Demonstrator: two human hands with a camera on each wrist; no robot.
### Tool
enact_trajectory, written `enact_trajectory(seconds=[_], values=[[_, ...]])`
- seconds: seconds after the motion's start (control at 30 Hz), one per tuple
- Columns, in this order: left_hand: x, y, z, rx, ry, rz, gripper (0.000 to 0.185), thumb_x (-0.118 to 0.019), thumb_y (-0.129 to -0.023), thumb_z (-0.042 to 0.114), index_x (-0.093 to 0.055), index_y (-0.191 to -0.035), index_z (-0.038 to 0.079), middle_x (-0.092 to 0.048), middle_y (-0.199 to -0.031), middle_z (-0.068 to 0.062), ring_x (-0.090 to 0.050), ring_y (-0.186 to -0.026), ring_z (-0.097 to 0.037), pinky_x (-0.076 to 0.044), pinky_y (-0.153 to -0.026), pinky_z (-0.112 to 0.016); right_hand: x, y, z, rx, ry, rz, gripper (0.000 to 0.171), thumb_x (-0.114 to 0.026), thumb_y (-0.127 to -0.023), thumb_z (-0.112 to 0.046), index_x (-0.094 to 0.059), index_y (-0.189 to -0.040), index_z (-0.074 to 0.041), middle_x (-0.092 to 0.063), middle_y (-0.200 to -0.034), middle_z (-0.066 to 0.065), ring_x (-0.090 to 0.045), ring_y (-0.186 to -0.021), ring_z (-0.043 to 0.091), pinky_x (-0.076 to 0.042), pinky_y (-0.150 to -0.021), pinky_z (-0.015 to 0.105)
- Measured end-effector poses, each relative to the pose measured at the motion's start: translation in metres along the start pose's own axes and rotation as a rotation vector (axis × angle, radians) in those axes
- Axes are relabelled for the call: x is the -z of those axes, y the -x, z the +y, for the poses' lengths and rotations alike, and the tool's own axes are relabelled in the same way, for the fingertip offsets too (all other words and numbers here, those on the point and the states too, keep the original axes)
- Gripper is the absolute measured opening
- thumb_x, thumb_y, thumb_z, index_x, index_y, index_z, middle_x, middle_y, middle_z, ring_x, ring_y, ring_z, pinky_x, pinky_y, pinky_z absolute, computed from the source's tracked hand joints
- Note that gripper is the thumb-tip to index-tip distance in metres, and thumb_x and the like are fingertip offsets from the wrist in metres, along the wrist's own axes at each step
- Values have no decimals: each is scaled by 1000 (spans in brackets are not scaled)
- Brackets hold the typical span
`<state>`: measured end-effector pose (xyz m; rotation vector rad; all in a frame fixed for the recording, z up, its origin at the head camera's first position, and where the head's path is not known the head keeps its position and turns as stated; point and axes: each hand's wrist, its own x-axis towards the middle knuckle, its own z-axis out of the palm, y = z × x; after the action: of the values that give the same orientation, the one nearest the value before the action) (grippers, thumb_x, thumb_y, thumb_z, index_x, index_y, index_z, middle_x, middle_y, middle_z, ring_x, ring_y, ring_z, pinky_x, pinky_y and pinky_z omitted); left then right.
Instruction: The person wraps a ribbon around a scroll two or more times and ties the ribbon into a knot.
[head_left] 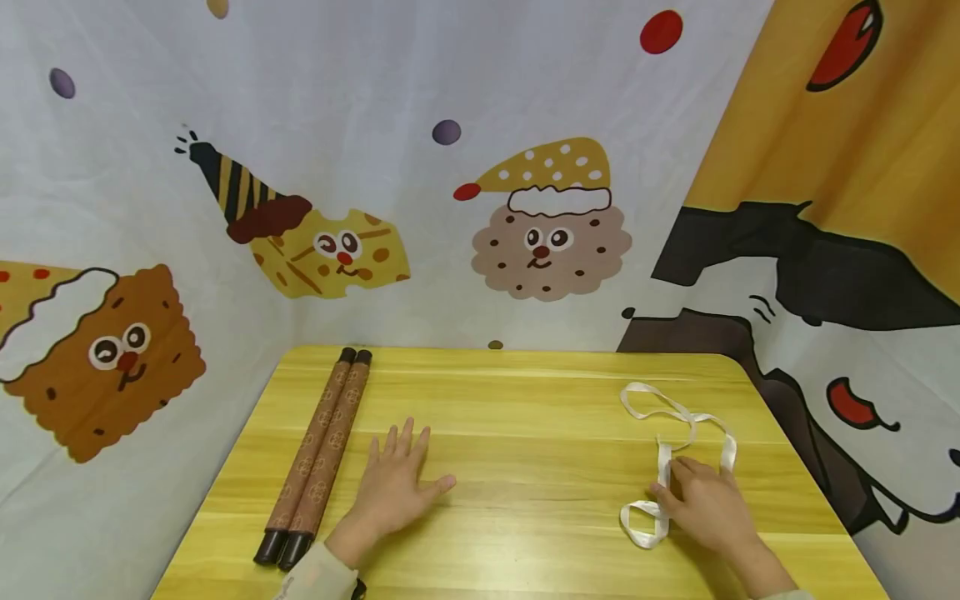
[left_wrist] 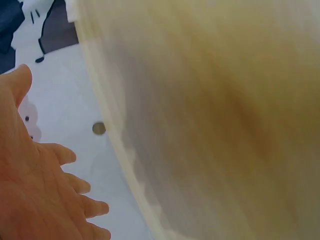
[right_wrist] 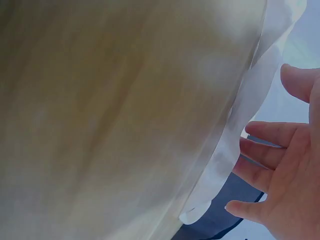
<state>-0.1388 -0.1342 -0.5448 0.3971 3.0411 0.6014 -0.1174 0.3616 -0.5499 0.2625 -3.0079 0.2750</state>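
Note:
A narrow white ribbon [head_left: 664, 465] lies in loose loops on the right half of the wooden table. My right hand [head_left: 708, 504] is over it, fingertips right at the strip. In the right wrist view that ribbon [right_wrist: 235, 130] runs along the tabletop past my right hand [right_wrist: 287, 165], whose thumb and fingers are extended and apart. On the left, my left hand [head_left: 393, 487] is spread wide above the tabletop and holds nothing. The left wrist view also has the left hand [left_wrist: 45, 185] with its fingers straight.
Two brown patterned rods with black end caps, a left rod [head_left: 311, 450] and a right rod [head_left: 330, 458], lie side by side along the left of the table [head_left: 525, 533]. A white cloth [head_left: 420, 50] with cartoon prints hangs behind the table and at its sides.

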Motion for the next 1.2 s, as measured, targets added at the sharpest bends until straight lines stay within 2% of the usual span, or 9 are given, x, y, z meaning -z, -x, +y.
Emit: enact_trajectory(seconds=[0.07, 0.17, 0.27, 0.47, 0.63, 0.8, 0.97, 1.2], values=[[-3, 1, 5, -14, 18, -16, 92, -57, -97, 70, -39, -161, 6, -21, -169, -24, -19, -154, -51, -7, -122, -70, -1, 0, -3, 14, 1, 2, 46, -75, -95, -48, -73, -105, -3, -72, -114, 15, -67, -106, 41, -39, -94, 74], [-8, 1, 11, -40, 32, -49, 90, -56, -97, 70, -43, -159, 6, -26, -168, -24, -21, -153, -51, -6, -122, -70, -2, 0, -7, 25, -3, -7, 41, -76, -94, -46, -74, -101, -6, -72, -111, 12, -67, -103, 41, -40, -92, 74], [-11, 1, 18, -82, 38, -85, 89, -56, -97, 70, -46, -157, 4, -29, -167, -25, -23, -152, -52, -8, -121, -71, -3, 1, -12, 39, -15, -10, 49, -76, -95, -45, -75, -112, 0, -72, -118, 18, -65, -111, 46, -37, -95, 78], [-15, -3, 29, -163, 30, -123, 86, -56, -98, 68, -50, -154, 4, -31, -165, -25, -27, -150, -54, -12, -120, -72, -9, -1, -23, 79, -29, -29, 46, -75, -96, -45, -76, -115, -3, -70, -126, 19, -63, -119, 44, -35, -99, 81], [-18, -7, 41, -187, 34, -143, 85, -57, -98, 68, -49, -155, 5, -31, -166, -24, -27, -151, -51, -13, -123, -66, -12, -4, -33, 132, -31, -31, 40, -75, -97, -42, -76, -112, -5, -69, -128, 21, -63, -119, 46, -36, -99, 81], [-22, -10, 53, -178, 44, -162, 86, -59, -97, 68, -48, -156, 7, -34, -166, -22, -31, -151, -46, -24, -123, -58, -15, -8, -50, 194, -43, -25, 23, -74, -99, -30, -74, -105, -8, -69, -129, 21, -63, -120, 44, -37, -99, 82], [-24, -12, 66, -204, 33, -174, 85, -60, -97, 66, -49, -156, 7, -36, -165, -20, -34, -151, -43, -27, -123, -55, -20, -11, -70, 254, -25, -27, 30, -73, -99, -16, -71, -120, 6, -67, -132, 22, -62, -122, 43, -41, -100, 77], [-29, -12, 79, -277, 53, -208, 78, -62, -100, 58, -47, -157, 6, -36, -166, -15, -33, -153, -36, -26, -124, -52, -29, -19, -97, 321, -23, -77, 37, -70, -100, -14, -67, -128, 9, -65, -135, 19, -61, -123, 40, -46, -101, 70]])
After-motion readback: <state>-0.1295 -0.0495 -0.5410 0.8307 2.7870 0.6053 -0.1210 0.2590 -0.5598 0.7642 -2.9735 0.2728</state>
